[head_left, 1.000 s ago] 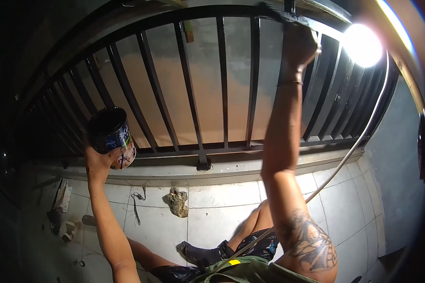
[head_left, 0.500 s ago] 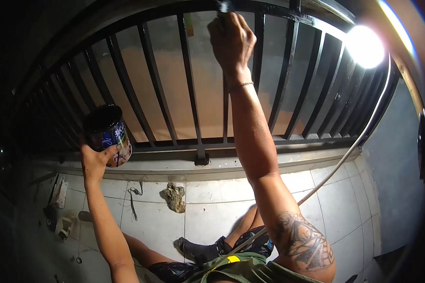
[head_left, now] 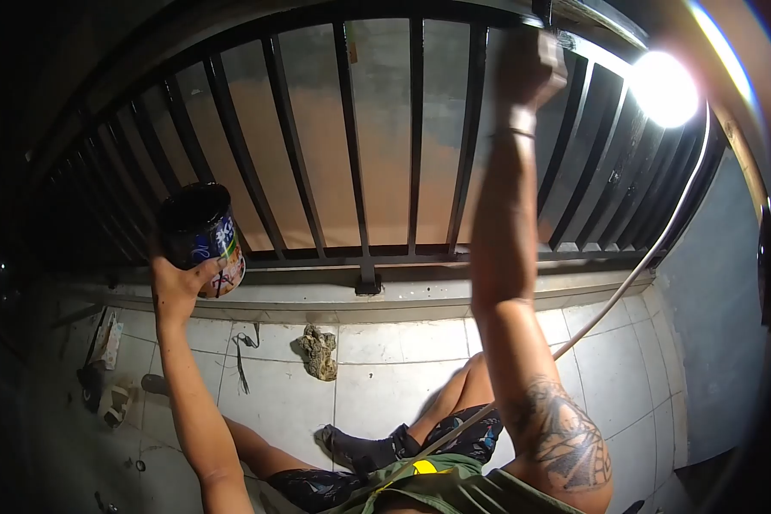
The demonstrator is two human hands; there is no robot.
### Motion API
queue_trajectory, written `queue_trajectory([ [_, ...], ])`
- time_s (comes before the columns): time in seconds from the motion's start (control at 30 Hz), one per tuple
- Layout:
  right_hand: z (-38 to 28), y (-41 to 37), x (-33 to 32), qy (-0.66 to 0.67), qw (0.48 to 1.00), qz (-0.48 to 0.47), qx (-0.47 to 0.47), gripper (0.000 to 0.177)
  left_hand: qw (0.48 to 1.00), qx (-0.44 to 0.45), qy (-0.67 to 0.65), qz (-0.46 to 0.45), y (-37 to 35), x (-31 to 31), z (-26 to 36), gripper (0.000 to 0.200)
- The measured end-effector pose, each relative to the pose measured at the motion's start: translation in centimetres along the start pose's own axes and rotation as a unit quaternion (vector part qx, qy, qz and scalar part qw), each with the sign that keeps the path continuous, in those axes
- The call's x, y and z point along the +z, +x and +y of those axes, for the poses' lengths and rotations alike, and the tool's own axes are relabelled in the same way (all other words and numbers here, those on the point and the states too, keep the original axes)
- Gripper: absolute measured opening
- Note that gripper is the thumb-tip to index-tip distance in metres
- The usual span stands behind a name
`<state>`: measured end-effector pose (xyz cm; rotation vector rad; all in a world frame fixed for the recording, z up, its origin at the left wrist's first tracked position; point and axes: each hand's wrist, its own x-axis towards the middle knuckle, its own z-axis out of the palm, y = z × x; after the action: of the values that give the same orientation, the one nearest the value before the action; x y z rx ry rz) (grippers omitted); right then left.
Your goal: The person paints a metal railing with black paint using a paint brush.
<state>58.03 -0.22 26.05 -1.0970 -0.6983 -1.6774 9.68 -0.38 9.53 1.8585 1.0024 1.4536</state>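
Note:
A paint can [head_left: 204, 238] with dark contents and a colourful label is held by my left hand [head_left: 178, 287], thumb across its front, beside the lower left of the railing. My right hand [head_left: 533, 68] is closed in a fist at the top rail of the black metal railing [head_left: 347, 128]. A small part of a brush [head_left: 531, 22] shows above its knuckles, against the rail; the handle is hidden in the hand. The hand is slightly blurred. Right of it, a stretch of the top rail [head_left: 598, 55] looks pale and unevenly coated.
A bright lamp [head_left: 663, 89] hangs at the right, its white cable [head_left: 651, 257] running down across the floor toward my lap. On the tiled floor [head_left: 403, 385] lie a crumpled rag [head_left: 319, 352], dark strips [head_left: 242, 360] and a sandal [head_left: 116, 406]. A grey wall [head_left: 711, 300] stands right.
My right hand has moved right along the top rail with the brush. My left hand and the can have shifted slightly right and up in view.

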Motion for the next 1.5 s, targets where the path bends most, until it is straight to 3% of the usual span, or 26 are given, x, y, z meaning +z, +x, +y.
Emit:
queue_trajectory([
  [0.03,-2.9,-1.1,1.1,-0.043,0.998,-0.023,-0.036,0.009,0.999,-0.037,-0.004,-0.013,0.0,-0.2,0.2,0.075],
  [0.07,-6.4,-1.7,0.9,0.04,0.999,-0.031,-0.011,0.003,0.997,-0.074,-0.007,-0.028,-0.1,-0.4,0.2,0.073],
  [0.13,-13.2,-1.0,-2.2,0.313,0.929,-0.103,0.167,0.01,1.0,-0.023,-0.013,0.005,0.0,-0.4,-0.2,0.067],
  [0.23,-13.2,-0.6,-2.1,0.365,0.918,-0.088,0.131,0.008,0.999,-0.022,0.043,0.01,-0.4,-0.4,1.0,0.066],
  [0.27,-12.2,0.6,-4.0,0.445,0.824,-0.214,0.278,0.006,0.999,-0.029,0.011,0.007,-0.5,-0.5,1.1,0.066],
  [0.3,-10.5,0.8,-2.9,0.378,0.895,-0.138,0.193,0.005,0.999,-0.035,-0.021,0.006,-0.7,-0.7,1.2,0.065],
  [0.33,-6.7,0.4,-0.8,0.335,0.942,-0.021,0.026,0.005,0.999,-0.036,-0.022,0.008,-0.7,-0.7,1.2,0.065],
  [0.37,-3.0,0.7,-0.4,0.165,0.985,-0.021,-0.038,0.009,0.999,-0.038,-0.016,-0.003,-0.6,-0.7,1.3,0.068],
  [0.4,0.0,1.1,-0.4,0.262,0.961,-0.021,0.087,0.008,0.999,-0.039,-0.009,-0.013,-0.6,-0.8,1.3,0.071],
  [0.43,1.9,2.3,-1.9,0.059,0.997,-0.041,-0.027,0.008,0.999,-0.042,-0.008,-0.013,-0.6,-0.8,1.2,0.071],
  [0.47,3.3,2.7,-2.7,-0.108,0.992,-0.053,-0.035,0.01,1.0,-0.021,0.006,0.001,-0.5,-0.7,1.0,0.075],
  [0.5,5.6,2.6,-2.2,-0.121,0.989,-0.077,0.026,0.007,1.0,-0.001,0.02,0.015,-0.4,-0.5,1.0,0.079],
  [0.53,8.8,2.1,-0.8,-0.022,1.0,0.012,0.002,0.008,1.0,-0.001,0.019,0.014,-0.6,-0.5,1.2,0.079],
  [0.6,8.9,2.8,-1.2,-0.019,0.992,0.117,-0.051,0.013,0.998,0.046,0.035,0.034,-0.6,-0.3,1.8,0.086],
  [0.7,7.0,1.1,-0.7,-0.132,0.99,0.008,0.054,0.016,0.999,0.029,0.008,0.034,-0.3,-0.4,0.9,0.083],
  [0.73,5.6,0.0,0.1,-0.251,0.968,-0.01,0.026,0.018,0.999,0.027,0.008,0.033,-0.3,-0.6,0.9,0.083],
  [0.83,-1.3,-1.8,0.6,0.007,1.0,-0.007,-0.015,0.01,1.0,-0.002,-0.015,0.016,-0.3,-0.7,0.8,0.075],
  [0.93,-8.1,-2.4,0.4,0.167,0.984,-0.001,0.054,0.005,0.999,-0.045,0.005,0.0,-0.4,-0.9,0.5,0.075],
  [1.0,-11.5,-1.2,-1.8,0.224,0.966,-0.093,0.095,0.007,0.998,-0.049,-0.003,-0.027,-0.2,-0.9,-0.3,0.076],
  [1.07,-13.9,1.8,-5.3,0.38,0.896,-0.119,0.198,0.005,0.998,-0.046,-0.009,-0.048,0.1,-0.1,0.3,0.077],
  [1.13,-14.5,3.0,-8.1,0.446,0.856,-0.169,0.199,0.005,0.993,0.113,-0.028,-0.007,0.2,2.4,2.6,0.078],
  [1.2,-14.8,3.2,-8.8,0.509,0.808,-0.224,0.196,0.009,0.992,0.079,-0.084,-0.047,0.6,4.1,1.6,0.078],
  [1.27,-14.9,2.9,-9.4,0.599,0.665,-0.385,0.224,0.013,0.992,0.058,-0.096,-0.059,0.8,6.0,-0.1,0.075],
  [1.33,-14.8,2.7,-10.4,0.615,0.633,-0.417,0.216,0.011,0.992,0.084,-0.084,-0.039,0.8,7.9,-0.4,0.076],
  [1.4,-14.3,3.0,-11.7,0.625,0.548,-0.51,0.221,0.009,0.993,0.115,-0.028,-0.027,0.0,9.1,3.1,0.081],
  [1.5,-14.2,3.1,-12.5,0.607,0.504,-0.602,0.125,0.008,0.988,0.122,-0.088,-0.032,0.0,10.5,2.7,0.083],
])
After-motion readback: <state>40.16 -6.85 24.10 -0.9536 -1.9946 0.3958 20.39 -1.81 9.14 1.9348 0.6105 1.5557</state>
